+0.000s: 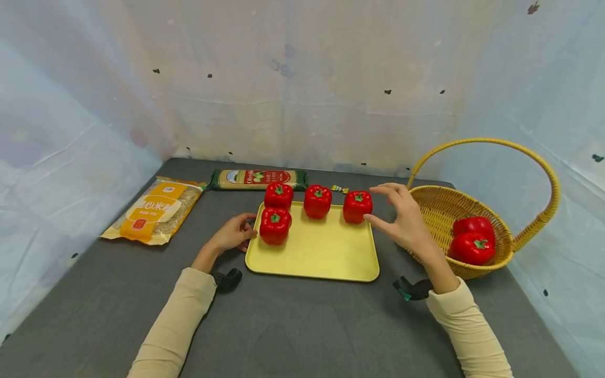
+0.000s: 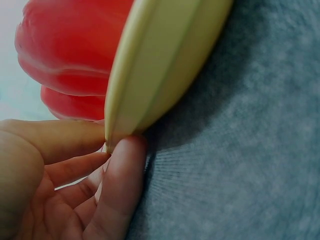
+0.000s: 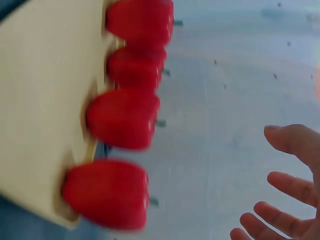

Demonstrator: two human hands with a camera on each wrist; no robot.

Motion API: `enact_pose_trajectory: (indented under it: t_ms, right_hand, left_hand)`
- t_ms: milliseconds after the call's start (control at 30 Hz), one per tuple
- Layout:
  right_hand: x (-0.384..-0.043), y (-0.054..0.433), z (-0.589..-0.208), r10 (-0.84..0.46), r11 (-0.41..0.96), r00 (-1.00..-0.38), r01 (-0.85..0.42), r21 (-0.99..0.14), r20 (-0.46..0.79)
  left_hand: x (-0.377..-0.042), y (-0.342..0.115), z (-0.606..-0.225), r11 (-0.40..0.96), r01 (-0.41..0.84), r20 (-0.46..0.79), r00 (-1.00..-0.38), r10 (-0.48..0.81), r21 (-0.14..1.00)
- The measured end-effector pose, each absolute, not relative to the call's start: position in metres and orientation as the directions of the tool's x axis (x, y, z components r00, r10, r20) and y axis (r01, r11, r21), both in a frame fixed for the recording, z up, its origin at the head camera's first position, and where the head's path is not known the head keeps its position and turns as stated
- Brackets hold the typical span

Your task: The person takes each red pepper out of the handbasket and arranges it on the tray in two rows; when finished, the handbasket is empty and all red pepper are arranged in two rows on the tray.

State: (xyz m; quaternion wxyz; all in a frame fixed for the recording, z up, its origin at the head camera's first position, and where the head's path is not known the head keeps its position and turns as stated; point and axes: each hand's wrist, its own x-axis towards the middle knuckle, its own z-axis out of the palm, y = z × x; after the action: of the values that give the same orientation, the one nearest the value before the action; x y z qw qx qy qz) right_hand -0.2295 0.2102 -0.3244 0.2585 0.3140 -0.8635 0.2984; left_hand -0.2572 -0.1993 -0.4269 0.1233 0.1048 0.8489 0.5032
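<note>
"How did the yellow tray [image 1: 326, 249] lie?"

"Flat on the grey table [image 1: 302, 331], long axis from nine to three o'clock as the person saw it, corners rounded."

"And the left hand [image 1: 235, 232]?"

"At the tray's nine o'clock, thumb and fingers pinching its rim."

"Where were the red peppers [image 1: 275, 227]?"

"Four stood upright on the tray, green stems pointing up: one near ten o'clock, one near eleven, one at twelve, one at two."

"The right hand [image 1: 405, 220]?"

"Thumb and fingers spread apart, just beside the two o'clock pepper; the right wrist view showed a gap between them."

"Anything around?"

"A wicker basket [image 1: 430, 202] at three o'clock held more red peppers. A long green-ended packet [image 1: 260, 179] lay beyond the tray toward eleven, its length also nine to three."
</note>
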Motion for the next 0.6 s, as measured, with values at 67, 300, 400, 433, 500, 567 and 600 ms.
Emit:
enact_pose_trajectory:
  t_ms: [67,300,400,433,500,567,600]
  right_hand:
    - [-0.229,0.225,-0.323,-0.353,0.654,-0.687,-0.667,-0.357,0.636]
    - [-0.228,0.278,-0.312,-0.220,0.740,-0.792,-0.516,-0.431,0.570]
    - [-0.229,0.297,-0.306,-0.170,0.763,-0.858,-0.426,-0.487,0.484]
    - [-0.230,0.304,-0.303,-0.160,0.770,-0.879,-0.396,-0.500,0.449]
    - [-0.233,0.317,-0.300,-0.154,0.788,-0.914,-0.343,-0.512,0.375]
    - [-0.238,0.330,-0.298,-0.162,0.799,-0.938,-0.307,-0.516,0.308]
    - [-0.240,0.337,-0.298,-0.168,0.808,-0.946,-0.293,-0.512,0.277]
  left_hand:
    - [-0.254,-0.198,-0.421,0.463,0.057,-0.101,-0.945,0.310,0.885]
    - [-0.244,-0.192,-0.401,0.458,0.051,-0.111,-0.941,0.319,0.887]
    - [-0.248,-0.195,-0.409,0.469,0.054,-0.108,-0.944,0.312,0.882]
    - [-0.250,-0.197,-0.413,0.472,0.057,-0.105,-0.945,0.309,0.880]
    - [-0.254,-0.199,-0.420,0.475,0.066,-0.096,-0.947,0.308,0.877]
    - [-0.255,-0.199,-0.425,0.476,0.073,-0.088,-0.947,0.309,0.877]
    - [-0.256,-0.200,-0.426,0.473,0.074,-0.087,-0.947,0.309,0.878]
